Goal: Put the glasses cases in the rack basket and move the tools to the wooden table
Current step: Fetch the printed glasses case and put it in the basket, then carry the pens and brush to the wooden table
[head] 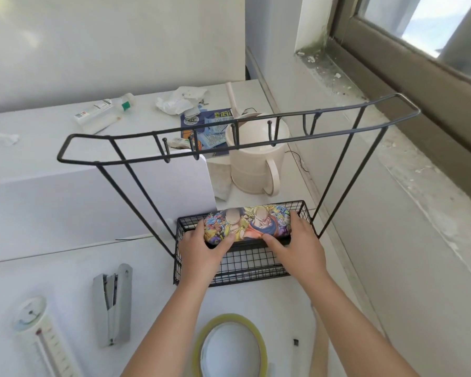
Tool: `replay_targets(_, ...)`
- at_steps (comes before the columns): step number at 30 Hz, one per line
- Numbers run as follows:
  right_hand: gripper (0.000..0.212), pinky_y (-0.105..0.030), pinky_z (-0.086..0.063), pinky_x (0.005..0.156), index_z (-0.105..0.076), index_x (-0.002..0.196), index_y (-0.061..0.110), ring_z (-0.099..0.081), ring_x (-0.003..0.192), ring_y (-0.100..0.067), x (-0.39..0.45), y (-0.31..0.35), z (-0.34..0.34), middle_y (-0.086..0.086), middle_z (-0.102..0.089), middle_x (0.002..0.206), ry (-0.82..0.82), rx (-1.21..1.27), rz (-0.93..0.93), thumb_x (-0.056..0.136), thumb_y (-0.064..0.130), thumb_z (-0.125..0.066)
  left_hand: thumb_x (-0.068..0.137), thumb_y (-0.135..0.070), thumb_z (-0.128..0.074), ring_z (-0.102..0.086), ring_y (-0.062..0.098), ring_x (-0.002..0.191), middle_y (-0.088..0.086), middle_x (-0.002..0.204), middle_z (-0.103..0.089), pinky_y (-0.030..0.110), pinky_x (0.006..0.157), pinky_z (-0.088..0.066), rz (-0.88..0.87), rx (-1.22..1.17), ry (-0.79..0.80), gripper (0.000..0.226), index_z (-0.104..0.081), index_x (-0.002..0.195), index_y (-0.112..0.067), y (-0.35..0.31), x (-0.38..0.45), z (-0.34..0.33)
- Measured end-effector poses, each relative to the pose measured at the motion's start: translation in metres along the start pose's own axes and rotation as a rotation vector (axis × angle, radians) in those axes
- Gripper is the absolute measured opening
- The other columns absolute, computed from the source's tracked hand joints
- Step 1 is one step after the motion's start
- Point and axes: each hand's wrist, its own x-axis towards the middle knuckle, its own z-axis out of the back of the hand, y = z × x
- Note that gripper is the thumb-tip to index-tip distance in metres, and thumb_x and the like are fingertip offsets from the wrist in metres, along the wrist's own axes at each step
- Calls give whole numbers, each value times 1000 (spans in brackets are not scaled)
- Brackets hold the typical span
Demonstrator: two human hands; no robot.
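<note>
A glasses case (pixel 249 223) printed with colourful cartoon figures lies lengthwise in the black wire rack basket (pixel 245 263). My left hand (pixel 201 247) grips the case's left end and my right hand (pixel 297 244) grips its right end. Under the case a second dark case edge shows, mostly hidden. On the white surface nearer to me lie a grey stapler (pixel 112 300), a roll of yellowish tape (pixel 230 346) and a white thermometer-like gauge (pixel 38 336).
The rack's tall black wire frame with hooks (pixel 237 137) rises behind the basket. Behind it stand a cream mug (pixel 256 164), a white box (pixel 93 197), a bottle (pixel 101 112), papers and crumpled tissue. A wall and dusty window ledge (pixel 365 104) run along the right.
</note>
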Motion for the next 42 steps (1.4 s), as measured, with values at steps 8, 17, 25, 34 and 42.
replay_targets(8, 74, -40, -45, 92, -16, 140, 13, -42, 124, -25, 4, -2, -3, -8, -40, 139, 43, -42, -10, 83, 45, -51, 72, -32, -69, -47, 33, 100, 22, 99, -55, 41, 85, -41, -25, 28, -3, 49, -53, 109, -5, 3, 1, -2)
replay_targets(17, 73, -40, -43, 93, -21, 138, 9, -39, 127, -26, 1, 0, -4, -11, -40, 140, -8, -44, 11, 83, 42, -54, 74, -32, -67, -44, 34, 107, 24, 108, -52, 39, 88, -38, -31, 54, 7, 54, -47, 113, -1, 4, 3, -3)
replay_targets(25, 72, -42, -40, 99, -24, 137, 7, -38, 127, -28, 2, -3, -2, -15, -41, 139, 10, 35, 45, 81, 36, -59, 74, -31, -68, -34, 33, 123, 20, 125, -46, 39, 103, -30, -53, 11, -79, 68, -37, 126, -1, -5, -7, 1)
replay_targets(34, 32, -27, -39, 84, -62, 105, -2, -55, 98, -40, -100, -52, 15, -27, -61, 103, -101, 48, 116, 77, 14, -64, 75, -30, -47, -49, 6, 85, -6, 95, -54, 2, 83, -38, -402, -149, -193, 31, -54, 103, -19, 23, -154, 24)
replay_targets(42, 12, -34, -40, 74, -61, 81, -11, -52, 91, -41, -174, -96, 13, -30, -53, 95, -23, -101, -139, 76, 0, -60, 37, -73, -57, -63, 17, 62, 0, 68, -64, 22, 51, -52, -46, 458, 223, 76, -61, 82, -13, 55, -261, -31)
